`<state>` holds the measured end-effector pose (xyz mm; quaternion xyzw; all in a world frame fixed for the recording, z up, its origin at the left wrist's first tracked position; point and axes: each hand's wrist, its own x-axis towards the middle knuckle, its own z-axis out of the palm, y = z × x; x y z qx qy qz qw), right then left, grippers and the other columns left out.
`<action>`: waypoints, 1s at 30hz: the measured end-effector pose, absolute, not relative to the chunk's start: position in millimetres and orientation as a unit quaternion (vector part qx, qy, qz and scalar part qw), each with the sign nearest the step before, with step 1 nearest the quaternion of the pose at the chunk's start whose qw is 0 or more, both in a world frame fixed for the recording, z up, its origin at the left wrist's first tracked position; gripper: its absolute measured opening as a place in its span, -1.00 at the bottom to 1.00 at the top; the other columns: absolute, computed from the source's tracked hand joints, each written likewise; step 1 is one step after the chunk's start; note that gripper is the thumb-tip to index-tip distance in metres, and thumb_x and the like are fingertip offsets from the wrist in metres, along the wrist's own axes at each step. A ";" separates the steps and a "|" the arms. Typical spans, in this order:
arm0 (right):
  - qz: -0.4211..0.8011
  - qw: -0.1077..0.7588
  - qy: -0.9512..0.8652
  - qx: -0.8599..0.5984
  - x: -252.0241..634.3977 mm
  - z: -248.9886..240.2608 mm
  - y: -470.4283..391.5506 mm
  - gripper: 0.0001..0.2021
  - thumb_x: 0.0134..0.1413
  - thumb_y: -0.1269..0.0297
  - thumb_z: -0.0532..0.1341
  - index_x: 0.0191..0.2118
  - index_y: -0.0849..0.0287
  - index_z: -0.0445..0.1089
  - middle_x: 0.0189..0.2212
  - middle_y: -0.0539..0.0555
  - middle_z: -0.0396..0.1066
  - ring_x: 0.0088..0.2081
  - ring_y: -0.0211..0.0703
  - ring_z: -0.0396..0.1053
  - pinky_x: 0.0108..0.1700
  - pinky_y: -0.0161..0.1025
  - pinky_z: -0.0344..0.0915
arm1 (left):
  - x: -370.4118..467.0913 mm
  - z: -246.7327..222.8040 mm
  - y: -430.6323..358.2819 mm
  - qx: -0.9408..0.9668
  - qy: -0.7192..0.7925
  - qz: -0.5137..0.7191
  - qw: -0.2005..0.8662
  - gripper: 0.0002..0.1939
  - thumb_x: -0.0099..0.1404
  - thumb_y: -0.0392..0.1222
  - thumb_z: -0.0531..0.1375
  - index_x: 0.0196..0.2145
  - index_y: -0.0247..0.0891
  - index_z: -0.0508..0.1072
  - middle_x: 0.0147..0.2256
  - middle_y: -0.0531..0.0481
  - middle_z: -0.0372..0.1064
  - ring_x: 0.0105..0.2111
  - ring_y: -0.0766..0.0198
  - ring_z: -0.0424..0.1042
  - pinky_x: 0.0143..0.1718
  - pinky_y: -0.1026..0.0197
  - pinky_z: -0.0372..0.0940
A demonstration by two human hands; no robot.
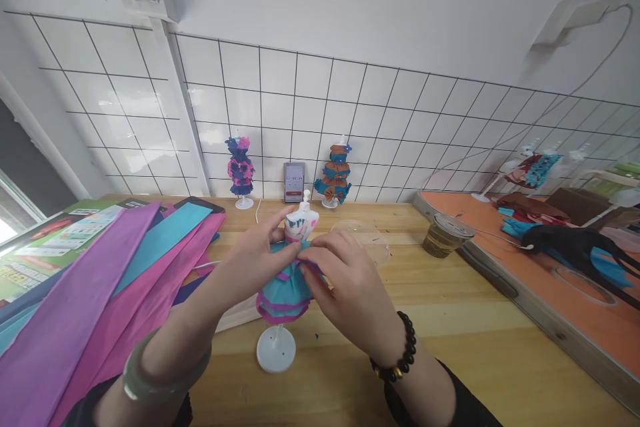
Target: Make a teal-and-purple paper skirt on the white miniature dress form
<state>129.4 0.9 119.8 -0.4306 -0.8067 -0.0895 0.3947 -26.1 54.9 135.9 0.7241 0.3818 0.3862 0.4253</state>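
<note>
A small white dress form (301,221) on a round white base (276,349) is tilted between my hands. It wears a turquoise doll skirt (285,291) edged in purple, and its white bust has pink and teal marks. My left hand (265,243) wraps around the waist, thumb pressed on the skirt's top. From the right, my right hand (345,273) pinches the turquoise and purple cloth at the waist. Its fingertips meet at the fabric; any smaller item between them is hidden.
Purple, pink and turquoise fabric strips (125,267) lie at left. Two dressed forms, one navy and pink (241,170), one brown and teal (336,173), flank a phone (294,182) by the tiled wall. A lidded cup (447,235) stands right, beside an orange surface (550,247) holding cloth.
</note>
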 end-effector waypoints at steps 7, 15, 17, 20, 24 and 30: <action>-0.184 0.357 -0.837 -0.372 130.3 112.9 5.6 -0.85 0.09 0.54 0.11 -0.37 0.24 0.40 -0.44 0.09 0.38 -0.41 -0.18 0.18 -0.36 -0.20 0.16 | -30.1 138.9 56.7 0.717 0.407 0.375 0.423 -0.68 0.09 -0.15 0.15 -0.17 -0.21 0.40 -0.52 0.10 0.40 -0.51 0.26 0.39 -0.54 0.29 0.23; -0.242 0.340 -0.838 -0.351 129.0 110.3 7.6 -0.87 0.08 0.52 0.12 -0.39 0.24 0.38 -0.47 0.08 0.36 -0.39 -0.16 0.21 -0.36 -0.19 0.15 | -30.8 136.0 61.9 0.707 0.420 0.382 0.422 -0.77 0.08 -0.16 0.13 -0.28 -0.24 0.37 -0.55 0.11 0.34 -0.55 0.31 0.33 -0.55 0.31 0.19; -0.249 0.343 -0.833 -0.357 126.8 110.9 6.3 -0.88 0.10 0.52 0.11 -0.34 0.23 0.38 -0.42 0.09 0.37 -0.37 -0.16 0.23 -0.35 -0.19 0.15 | -29.6 134.2 61.5 0.707 0.418 0.378 0.427 -0.79 0.09 -0.15 0.12 -0.28 -0.23 0.36 -0.55 0.12 0.32 -0.54 0.31 0.32 -0.54 0.31 0.18; -0.261 0.342 -0.829 -0.357 123.8 111.8 4.0 -0.84 0.11 0.54 0.09 -0.31 0.19 0.37 -0.39 0.09 0.37 -0.37 -0.17 0.22 -0.35 -0.19 0.14 | -28.4 132.3 60.0 0.709 0.400 0.374 0.444 -0.78 0.13 -0.16 0.10 -0.23 -0.19 0.34 -0.55 0.14 0.30 -0.52 0.31 0.31 -0.51 0.31 0.18; -0.271 0.334 -0.833 -0.349 123.0 111.3 3.4 -0.78 0.11 0.55 0.05 -0.43 0.15 0.36 -0.46 0.06 0.34 -0.43 -0.19 0.16 -0.40 -0.21 0.12 | -28.8 131.4 59.8 0.714 0.401 0.371 0.438 -0.81 0.15 -0.14 0.09 -0.24 -0.18 0.34 -0.55 0.16 0.28 -0.53 0.32 0.29 -0.50 0.30 0.18; -0.265 0.338 -0.839 -0.334 125.5 108.9 6.3 -0.78 0.10 0.56 0.06 -0.42 0.15 0.35 -0.48 0.05 0.31 -0.46 -0.20 0.15 -0.43 -0.21 0.08 | -30.0 132.6 61.9 0.716 0.415 0.367 0.425 -0.82 0.14 -0.13 0.10 -0.29 -0.20 0.34 -0.59 0.15 0.27 -0.55 0.31 0.29 -0.50 0.29 0.18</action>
